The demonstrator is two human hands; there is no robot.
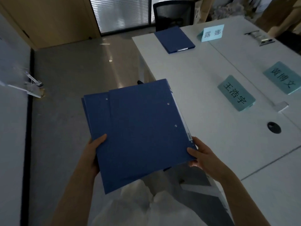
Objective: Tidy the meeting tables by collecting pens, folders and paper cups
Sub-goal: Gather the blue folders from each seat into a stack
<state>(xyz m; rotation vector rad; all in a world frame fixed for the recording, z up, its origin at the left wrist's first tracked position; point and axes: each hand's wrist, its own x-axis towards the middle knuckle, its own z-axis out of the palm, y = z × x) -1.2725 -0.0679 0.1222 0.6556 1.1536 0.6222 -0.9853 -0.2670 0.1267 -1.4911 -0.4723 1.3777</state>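
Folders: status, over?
Left hand and right hand both grip the folder stack. One folder left on the table, far end. Nothing in the way.

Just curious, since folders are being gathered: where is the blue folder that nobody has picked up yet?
In the head view, the lone blue folder lies flat at the far left corner of the white table, before the black chair and left of the standing name card.
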